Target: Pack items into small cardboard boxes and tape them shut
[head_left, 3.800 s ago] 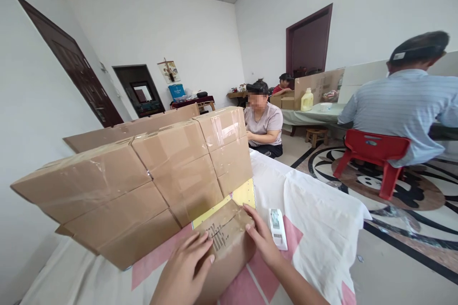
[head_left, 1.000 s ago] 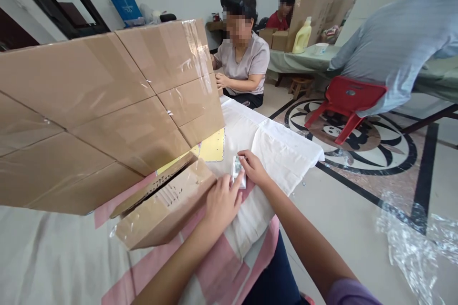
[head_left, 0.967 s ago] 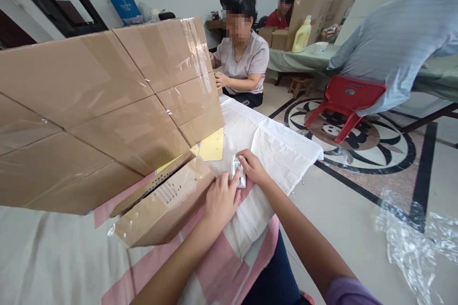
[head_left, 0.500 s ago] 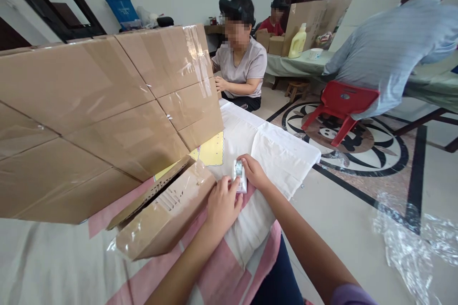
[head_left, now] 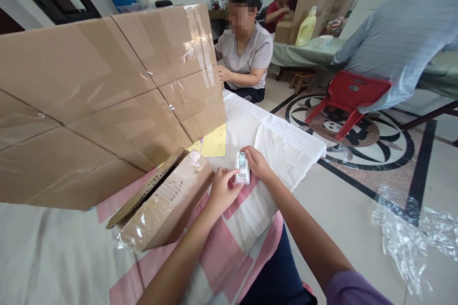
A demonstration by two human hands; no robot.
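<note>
Much of the small white device [head_left: 242,175] is covered by fingers; its underside I cannot see, and I cannot tell whether it rests on the cloth or sits slightly raised. The right hand [head_left: 258,163] is closed on its far right side, those fingertips partly out of sight. The left hand [head_left: 225,188] has index and thumb at the near-left end; whether they pinch or merely touch, I cannot tell. Hands close together, only the device between.

Device's long axis runs away from the wearer, greenish window at the far end. It lies right of an open-flapped carton [head_left: 170,202], just apart. Carton's long axis slants from near left to far right; its inside is too dark for me to read.

Surface: a white and pink cloth [head_left: 286,145], with a yellow sheet [head_left: 215,142] partly under a wall of taped boxes [head_left: 121,100]. The wall cuts off my left and hides part of a seated person in a grey top [head_left: 246,57]. At right, a person in a blue shirt [head_left: 400,47], head cropped, sits on a red chair [head_left: 354,90]. Crumpled clear plastic [head_left: 404,243] on the tiled floor.
</note>
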